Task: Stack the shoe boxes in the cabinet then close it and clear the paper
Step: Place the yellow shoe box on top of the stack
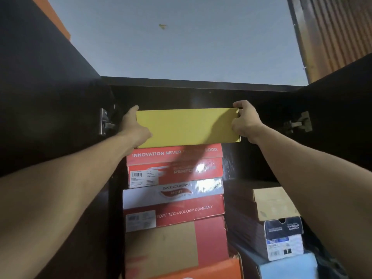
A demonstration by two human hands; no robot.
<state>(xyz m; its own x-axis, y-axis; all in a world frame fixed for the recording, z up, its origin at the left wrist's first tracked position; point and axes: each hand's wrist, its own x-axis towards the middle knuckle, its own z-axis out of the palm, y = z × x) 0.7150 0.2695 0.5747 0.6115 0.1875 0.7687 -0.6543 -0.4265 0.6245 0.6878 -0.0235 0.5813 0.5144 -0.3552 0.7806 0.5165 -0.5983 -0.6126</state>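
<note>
Yellow cardboard box (188,127) at frame centre, atop the red box (175,164) stack in the cabinet (193,82) — left hand (133,125) and right hand (244,119) clasp its ends; probably light, stiff — hold by the short ends.

Dark cabinet (181,91) holds two shoe box stacks (175,198).

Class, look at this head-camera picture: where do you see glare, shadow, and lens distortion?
Head view: glare whitens the glossy red Skechers box and the grey-lidded box below it; a shadow falls across the yellow box near the right hand; the left hand is lit; the cabinet interior is very dark; the wide angle stretches the forearms.
</note>
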